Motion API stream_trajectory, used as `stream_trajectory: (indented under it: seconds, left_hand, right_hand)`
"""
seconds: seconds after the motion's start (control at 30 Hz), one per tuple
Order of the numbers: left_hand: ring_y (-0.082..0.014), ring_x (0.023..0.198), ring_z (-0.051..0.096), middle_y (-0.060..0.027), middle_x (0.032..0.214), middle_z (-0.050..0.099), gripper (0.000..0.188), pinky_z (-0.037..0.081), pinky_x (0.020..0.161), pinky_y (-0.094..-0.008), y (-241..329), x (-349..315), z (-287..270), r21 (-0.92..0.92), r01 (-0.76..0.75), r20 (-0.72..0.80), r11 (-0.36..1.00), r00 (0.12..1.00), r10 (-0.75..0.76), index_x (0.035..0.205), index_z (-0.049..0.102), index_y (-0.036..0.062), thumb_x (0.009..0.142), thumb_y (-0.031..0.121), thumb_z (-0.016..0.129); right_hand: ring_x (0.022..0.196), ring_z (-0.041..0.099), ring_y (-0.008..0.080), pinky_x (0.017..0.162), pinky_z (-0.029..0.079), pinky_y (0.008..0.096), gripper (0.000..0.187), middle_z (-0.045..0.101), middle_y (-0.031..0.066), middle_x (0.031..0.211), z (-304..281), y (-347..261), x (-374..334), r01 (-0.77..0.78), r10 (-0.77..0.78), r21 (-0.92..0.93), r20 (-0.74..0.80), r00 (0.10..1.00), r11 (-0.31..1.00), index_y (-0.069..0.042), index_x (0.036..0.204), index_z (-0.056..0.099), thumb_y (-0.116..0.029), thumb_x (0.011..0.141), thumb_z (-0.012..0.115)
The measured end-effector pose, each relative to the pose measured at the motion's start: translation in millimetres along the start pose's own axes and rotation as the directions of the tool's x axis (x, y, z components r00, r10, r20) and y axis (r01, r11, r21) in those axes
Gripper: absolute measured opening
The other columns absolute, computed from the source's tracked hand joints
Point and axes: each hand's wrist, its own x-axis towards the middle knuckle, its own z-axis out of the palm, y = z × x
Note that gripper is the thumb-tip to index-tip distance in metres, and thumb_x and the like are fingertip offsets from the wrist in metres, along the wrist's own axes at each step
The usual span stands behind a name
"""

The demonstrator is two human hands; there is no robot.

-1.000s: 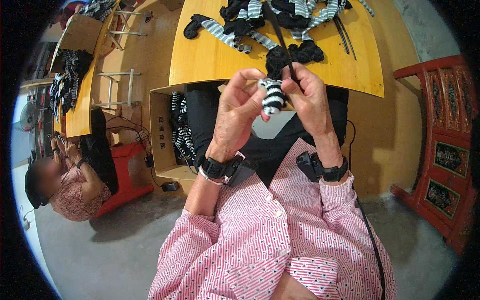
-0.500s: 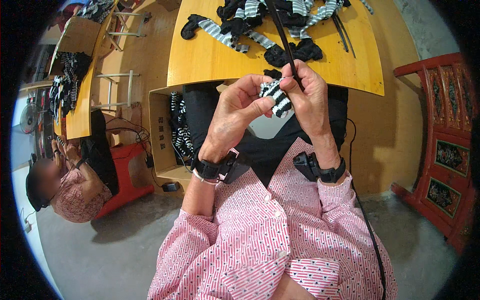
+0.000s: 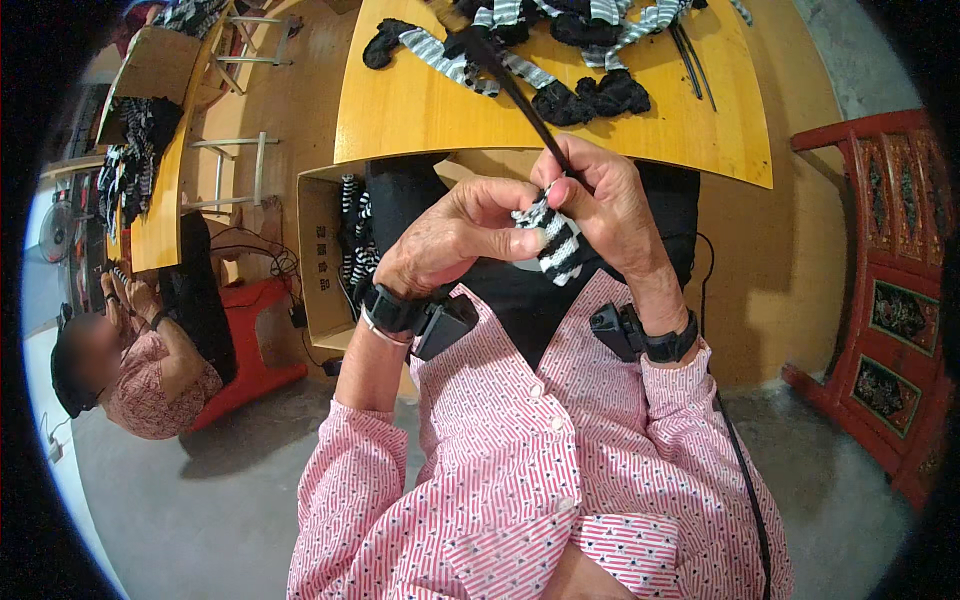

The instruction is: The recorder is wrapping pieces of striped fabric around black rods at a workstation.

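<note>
Above my lap, a small black-and-white striped knitted piece point(image 3: 560, 252) is pinched between the thumb and fingers of my left hand point(image 3: 455, 230). My right hand point(image 3: 605, 200) is closed round the lower end of a long, thin dark rod point(image 3: 518, 98), with its thumb at the knit's upper edge. The rod slants up and left over the table, its far end blurred. Whether the rod's tip is inside the knit is hidden by my fingers.
On the yellow table point(image 3: 420, 125) lie striped knitted pieces point(image 3: 435, 60), a bunched black one point(image 3: 590, 100) and thin dark sticks point(image 3: 692, 65). Below stands a cardboard box point(image 3: 325, 260) of striped knits. Another person point(image 3: 160, 385) sits at left; red carved furniture point(image 3: 890, 290) stands at right.
Both hands and the knitted piece have come a little lower, toward me. The rod has tipped from nearly upright to a slant toward the left.
</note>
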Motion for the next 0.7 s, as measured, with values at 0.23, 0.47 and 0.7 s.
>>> stream_trajectory:
  seconds: [0.23,0.47,0.7]
  left_hand:
    - [-0.0060,0.076,0.046,0.0009,0.097,0.049,0.030,0.039,0.071,-0.0201,17,4,5,0.354,-0.239,-0.253,0.904,0.906,0.338,0.109,0.052,0.0071,0.080,0.007,0.058]
    - [-0.0255,0.101,0.048,-0.0101,0.110,0.048,0.045,0.041,0.083,-0.0347,34,12,1,0.914,-0.362,0.211,0.182,0.809,0.549,0.105,0.057,0.0078,0.065,0.020,0.071]
    - [-0.0149,0.091,0.049,-0.0050,0.097,0.051,0.030,0.040,0.083,-0.0289,16,34,-14,0.166,-0.567,-0.196,0.807,0.783,0.590,0.102,0.044,0.0064,0.080,0.015,0.061]
  right_hand:
    - [0.063,0.042,0.0011,0.055,0.036,0.0166,0.020,0.049,-0.0044,0.070,-14,1,8,-0.232,0.238,0.119,-0.042,0.970,0.965,-0.003,0.082,0.053,-0.022,0.087,0.051]
    - [0.053,0.040,-0.0017,0.043,0.030,0.0140,0.023,0.050,-0.0061,0.066,-1,6,21,-0.285,0.348,0.406,-0.089,0.933,0.868,-0.002,0.086,0.054,-0.025,0.086,0.053]
    - [0.066,0.046,0.0029,0.058,0.037,0.0170,0.020,0.053,-0.0026,0.075,-2,4,36,-0.317,0.339,0.398,0.014,0.941,0.861,-0.001,0.090,0.053,-0.018,0.082,0.059]
